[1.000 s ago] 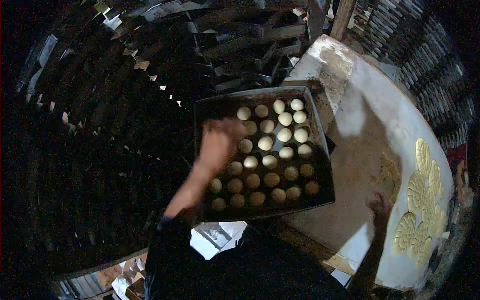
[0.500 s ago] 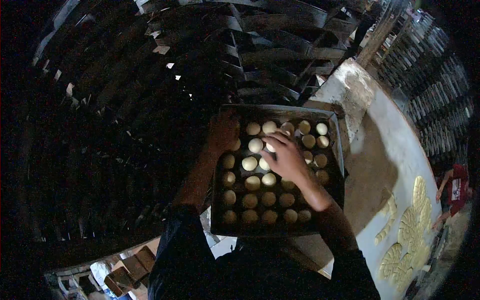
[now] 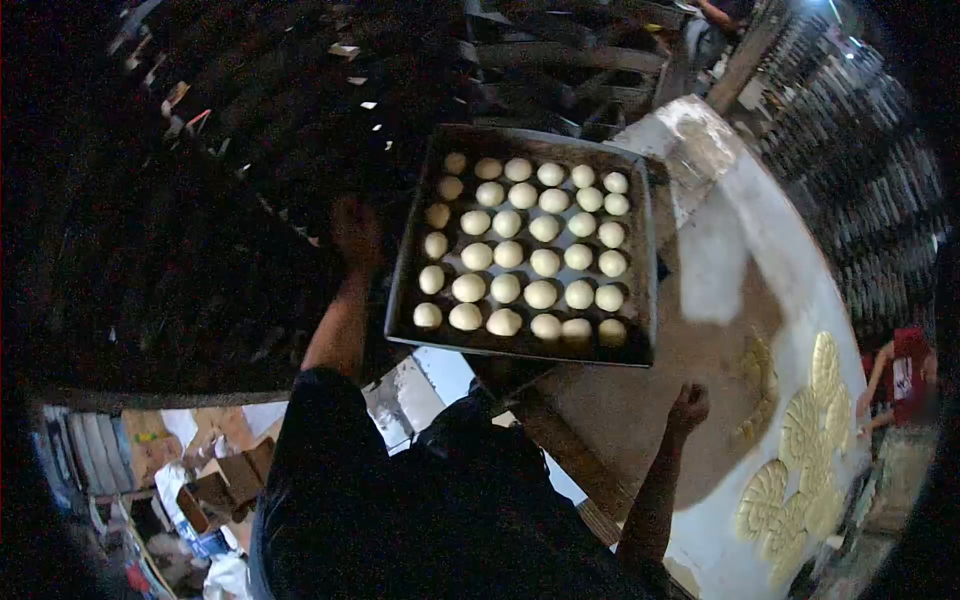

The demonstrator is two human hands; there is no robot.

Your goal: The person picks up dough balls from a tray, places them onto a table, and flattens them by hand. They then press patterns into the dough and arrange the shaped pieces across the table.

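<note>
A dark square baking tray [image 3: 520, 350] holds rows of round pale dough balls [image 3: 508, 255] and sits slightly tilted in the middle of the view. My left hand [image 3: 357, 235] is in shadow just left of the tray, apart from its side; its fingers are too dark to make out. Over the brown patch of the table, to the right and below the tray, my right hand [image 3: 690, 407] is closed with curled fingers. Whatever might be inside it is hidden. Strips of pale shaped dough [image 3: 800, 440] lie on the table to its right.
The long pale table [image 3: 715, 270] curves along the right side. A person in a red shirt [image 3: 908, 370] stands beyond its far edge. Stacked slatted racks [image 3: 860, 130] rise at the upper right. Cardboard boxes [image 3: 235, 480] and white bags are at the lower left.
My right hand has left the dough balls and moved right and down, over the table. My left hand has moved left, off the tray. The tray appears higher in view.
</note>
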